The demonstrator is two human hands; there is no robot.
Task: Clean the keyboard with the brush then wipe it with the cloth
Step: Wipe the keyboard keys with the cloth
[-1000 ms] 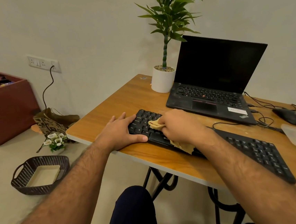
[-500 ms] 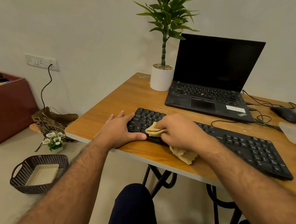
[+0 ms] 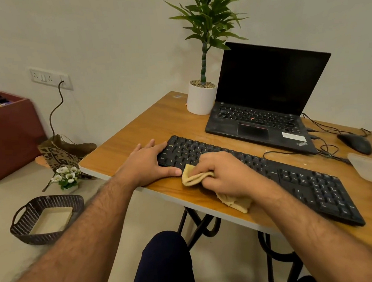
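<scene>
The wiping step is in hand. The right hand (image 3: pixel 226 175) grips a bunched tan cloth (image 3: pixel 195 176) and presses it at the near edge of the keyboard (image 3: pixel 298 180), toward its left end; cloth sticks out past the fingertips and trails under the wrist onto the table (image 3: pixel 134 132). Just left of the cloth, the left hand (image 3: pixel 147 165) lies flat over the keyboard's left end, fingers relaxed, thumb along the front edge, apparently steadying it. No brush is in view. To the right of the wiping hand most keys lie uncovered, so the next move likely calls for drawing the cloth that way while the left hand braces.
</scene>
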